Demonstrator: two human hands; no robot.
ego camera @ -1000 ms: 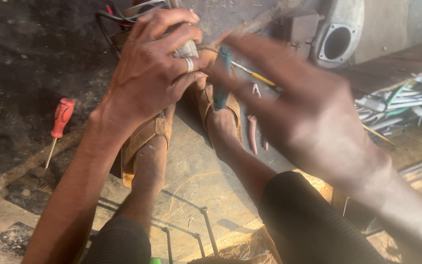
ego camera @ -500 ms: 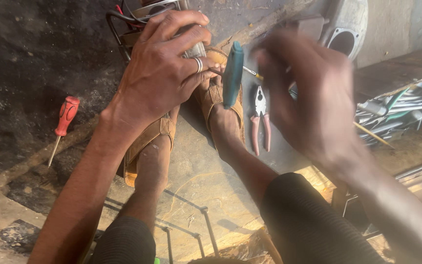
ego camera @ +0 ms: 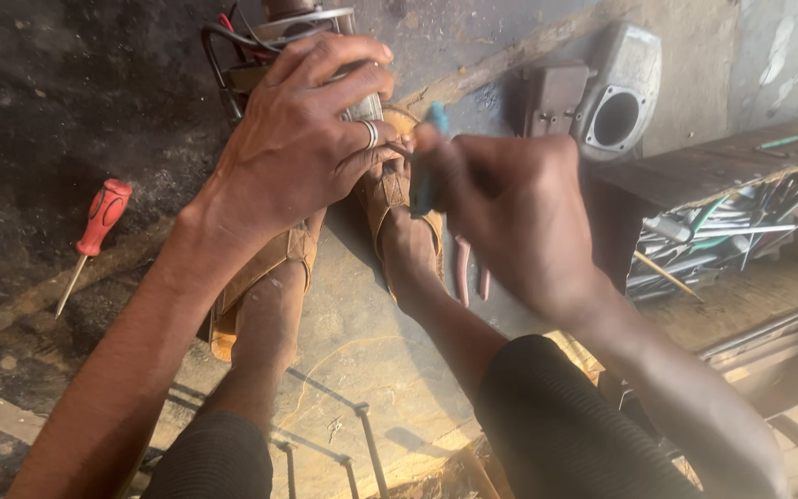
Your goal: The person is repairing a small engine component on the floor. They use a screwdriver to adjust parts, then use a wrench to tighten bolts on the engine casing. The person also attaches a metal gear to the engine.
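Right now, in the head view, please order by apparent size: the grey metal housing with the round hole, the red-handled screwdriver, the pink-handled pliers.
1. Grey metal housing with the round hole, largest.
2. Red-handled screwdriver.
3. Pink-handled pliers, partly hidden by the right hand, so their rank below the screwdriver is unsure.

Your left hand reaches forward, fingers curled in a closed grasp, ring on one finger. Your right hand is clenched, knuckles up, close beside it.
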